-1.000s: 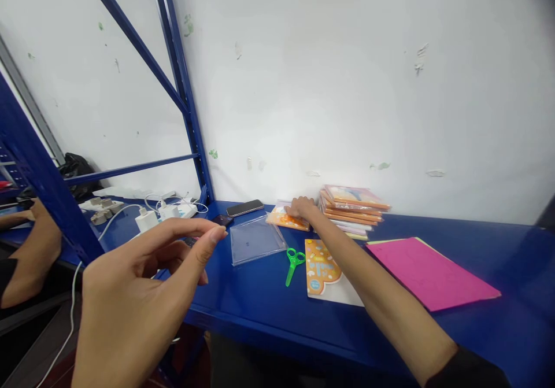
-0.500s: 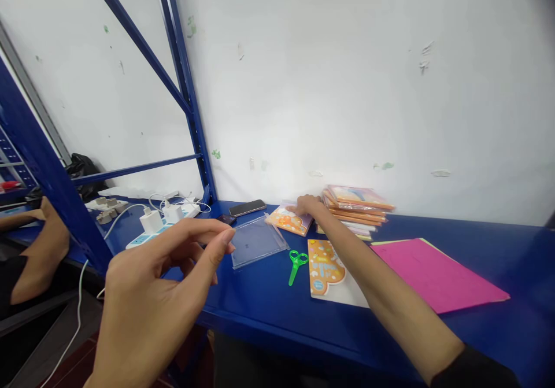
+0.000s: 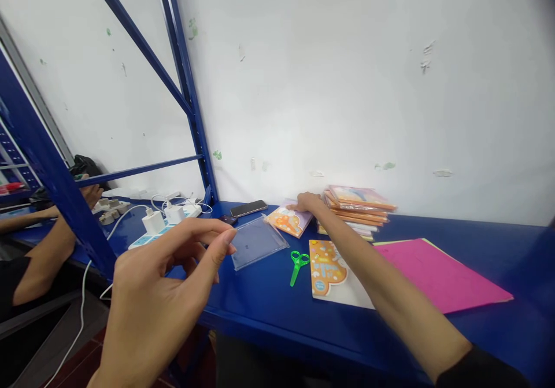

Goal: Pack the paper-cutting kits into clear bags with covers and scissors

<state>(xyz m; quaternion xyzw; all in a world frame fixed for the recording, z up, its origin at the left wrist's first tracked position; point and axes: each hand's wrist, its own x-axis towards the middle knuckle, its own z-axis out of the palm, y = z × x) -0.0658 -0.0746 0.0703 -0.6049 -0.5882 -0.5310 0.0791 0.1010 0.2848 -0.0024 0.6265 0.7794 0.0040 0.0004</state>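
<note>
My left hand (image 3: 169, 284) is raised in front of the desk, thumb and index fingertips pinched together; whatever they hold, if anything, is too small to make out. At the back of the desk my right hand (image 3: 309, 202) is closed at the far edge of an orange and purple booklet (image 3: 288, 221), its fingers partly hidden. Left of that booklet lies a clear plastic sleeve (image 3: 258, 243). Green scissors (image 3: 298, 266) lie nearer, beside an orange and white booklet (image 3: 327, 272) partly covered by my right forearm.
A stack of wrapped booklets (image 3: 358, 206) stands against the wall, right of my right hand. Pink sheets (image 3: 451, 275) lie at the right. A phone (image 3: 248, 208), white chargers (image 3: 154, 222) and a blue rack post (image 3: 56, 162) are leftward. Another person's arm (image 3: 54, 255) shows beyond.
The view has shifted very slightly. Both my hands hold nearly the same positions. At the far left, the other person's hand has moved up and to the right.
</note>
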